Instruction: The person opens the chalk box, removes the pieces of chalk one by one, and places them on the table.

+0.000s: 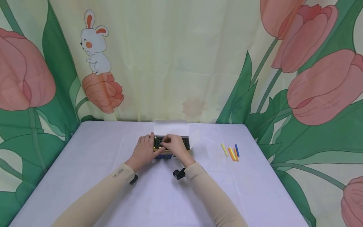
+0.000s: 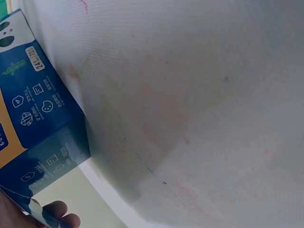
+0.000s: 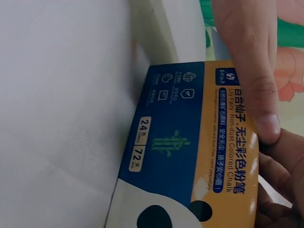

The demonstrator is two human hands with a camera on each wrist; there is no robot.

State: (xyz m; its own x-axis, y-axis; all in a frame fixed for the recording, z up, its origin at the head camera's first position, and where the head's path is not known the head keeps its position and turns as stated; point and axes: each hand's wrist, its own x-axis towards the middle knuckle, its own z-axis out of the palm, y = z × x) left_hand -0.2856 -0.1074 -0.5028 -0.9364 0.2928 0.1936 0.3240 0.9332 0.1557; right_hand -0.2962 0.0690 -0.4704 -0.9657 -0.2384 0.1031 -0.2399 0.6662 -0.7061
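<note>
A chalk box, blue and orange with a panda picture, stands with its lid raised and a dark holder with rows of holes at its top. My left hand grips the box's left end, its thumb along the front upper edge. In the right wrist view the box's printed front faces the camera. My right hand is over the holder with fingers curled and tips close together; whether they pinch anything is hidden. A few light chalk ends show at the holder's left side.
Several chalk sticks lie to the right on the white-covered table, among them a yellow stick, an orange stick and a blue stick. The raised white lid stands behind the holder. A flower-printed curtain hangs behind the table.
</note>
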